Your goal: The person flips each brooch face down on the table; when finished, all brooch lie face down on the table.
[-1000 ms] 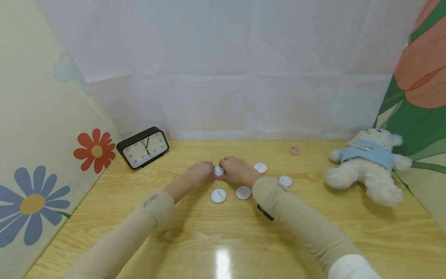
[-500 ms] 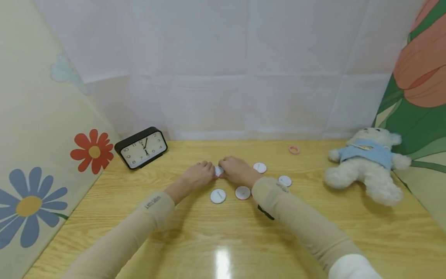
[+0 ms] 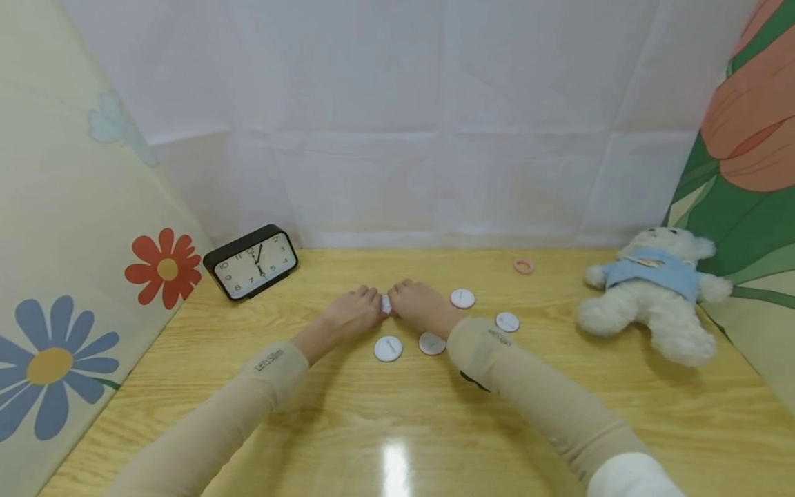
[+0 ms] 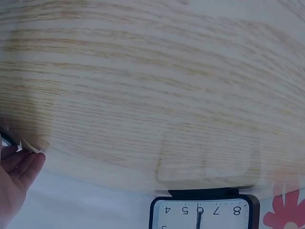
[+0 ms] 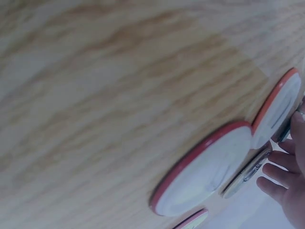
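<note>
A small round pin-back badge, white side showing, sits between my two hands in the head view. My left hand holds its left edge, and my right hand holds it from the right; fingers cover much of it. At the lower left of the left wrist view, my left hand has its fingertips together at a thin edge. The right wrist view catches my right hand at the right border, beside an orange-rimmed badge and a red-rimmed badge.
More white-backed badges lie around the hands, one in front and another to the right. A black alarm clock stands back left. At the back right are a pink ring and a teddy bear in blue.
My left hand has turned so its back and knuckles show more. Both hands now cover more of the held badge. The other badges stay where they were.
</note>
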A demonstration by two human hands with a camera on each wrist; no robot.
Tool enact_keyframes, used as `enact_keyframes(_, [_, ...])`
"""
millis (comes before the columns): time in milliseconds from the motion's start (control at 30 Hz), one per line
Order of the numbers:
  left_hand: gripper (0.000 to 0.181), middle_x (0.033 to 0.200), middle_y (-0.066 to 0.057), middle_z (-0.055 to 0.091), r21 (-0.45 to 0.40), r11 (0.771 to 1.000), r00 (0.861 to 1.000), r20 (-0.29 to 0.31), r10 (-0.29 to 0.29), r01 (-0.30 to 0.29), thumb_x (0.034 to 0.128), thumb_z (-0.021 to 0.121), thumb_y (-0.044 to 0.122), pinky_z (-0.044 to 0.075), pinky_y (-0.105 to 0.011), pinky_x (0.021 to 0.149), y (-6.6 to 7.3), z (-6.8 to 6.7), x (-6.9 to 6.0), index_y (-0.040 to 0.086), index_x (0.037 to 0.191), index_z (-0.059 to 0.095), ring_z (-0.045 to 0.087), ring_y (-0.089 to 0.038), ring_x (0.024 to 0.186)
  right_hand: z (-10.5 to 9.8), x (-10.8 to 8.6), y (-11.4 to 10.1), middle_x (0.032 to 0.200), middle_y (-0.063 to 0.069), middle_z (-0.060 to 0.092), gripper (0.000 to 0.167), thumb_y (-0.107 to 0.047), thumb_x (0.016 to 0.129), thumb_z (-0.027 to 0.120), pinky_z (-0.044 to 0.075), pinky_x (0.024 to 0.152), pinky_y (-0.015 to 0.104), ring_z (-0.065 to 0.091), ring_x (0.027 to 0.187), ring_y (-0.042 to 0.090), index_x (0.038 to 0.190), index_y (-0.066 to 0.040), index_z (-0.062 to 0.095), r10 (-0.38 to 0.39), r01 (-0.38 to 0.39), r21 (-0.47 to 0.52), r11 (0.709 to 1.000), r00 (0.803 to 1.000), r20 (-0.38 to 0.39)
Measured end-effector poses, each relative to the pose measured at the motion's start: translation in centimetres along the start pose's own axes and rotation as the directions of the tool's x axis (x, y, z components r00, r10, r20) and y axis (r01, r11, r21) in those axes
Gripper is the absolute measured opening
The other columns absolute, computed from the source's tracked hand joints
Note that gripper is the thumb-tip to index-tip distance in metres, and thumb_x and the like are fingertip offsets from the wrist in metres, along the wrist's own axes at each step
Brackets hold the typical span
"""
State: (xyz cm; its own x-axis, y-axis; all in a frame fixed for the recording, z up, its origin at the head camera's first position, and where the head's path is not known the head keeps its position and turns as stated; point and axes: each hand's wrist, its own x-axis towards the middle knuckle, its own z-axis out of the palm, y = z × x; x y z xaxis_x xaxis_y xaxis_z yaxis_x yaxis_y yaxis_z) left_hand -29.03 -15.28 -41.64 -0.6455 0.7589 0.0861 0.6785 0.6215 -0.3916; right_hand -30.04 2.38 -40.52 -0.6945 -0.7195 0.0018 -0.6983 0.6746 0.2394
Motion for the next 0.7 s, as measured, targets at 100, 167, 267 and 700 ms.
enact_keyframes(100, [0.035,0.092,-0.014,0.058,-0.012,1.0,1.0,0.005,-0.011,0.011,0.1039,0.048,0.025,0.055,-0.034,0.072,0.04,0.03,0.01,-0.008,0.105,0.061,0.057,-0.027,0.086,-0.01,-0.12,-0.05,0.11,0.009,0.064,0.027,-0.023,0.103,0.049,0.054,0.083,0.032,0.059,0.102,0.023,0.115,-0.002,0.062,-0.009,0.009,-0.02,1.0,1.0,-0.01])
enact_keyframes(167, [0.035,0.092,-0.014,0.059,-0.023,1.0,1.0,0.009,-0.015,0.015,0.1043,0.047,0.025,0.055,-0.034,0.072,0.03,0.05,0.03,-0.007,0.105,0.061,0.057,-0.027,0.087,-0.02,-0.22,-0.06,0.11,0.009,0.064,0.026,-0.021,0.103,0.049,0.054,0.083,0.033,0.059,0.102,0.023,0.116,-0.002,0.062,-0.016,0.015,-0.037,0.999,1.0,-0.01])
enact_keyframes(267, [0.035,0.095,-0.015,0.06,-0.051,0.998,1.0,0.022,-0.021,0.022,0.1048,0.046,0.025,0.056,-0.035,0.075,-0.07,-0.02,0.09,-0.007,0.105,0.061,0.058,-0.028,0.089,0.03,-0.29,-0.02,0.113,0.009,0.064,0.027,-0.019,0.104,0.047,0.054,0.084,0.033,0.059,0.104,0.023,0.118,-0.002,0.062,-0.026,0.025,-0.059,0.998,1.0,-0.006])
enact_keyframes(700, [0.028,0.101,-0.014,0.064,-0.245,0.962,0.993,0.03,-0.113,0.117,0.1044,0.047,0.025,0.056,-0.038,0.079,-0.27,-0.23,0.11,-0.001,0.103,0.058,0.061,-0.029,0.094,0.17,-0.14,0.8,0.118,0.008,0.065,0.026,-0.017,0.103,0.047,0.053,0.087,0.035,0.058,0.107,0.022,0.12,-0.004,0.062,-0.019,0.018,0.033,0.999,1.0,0.008])
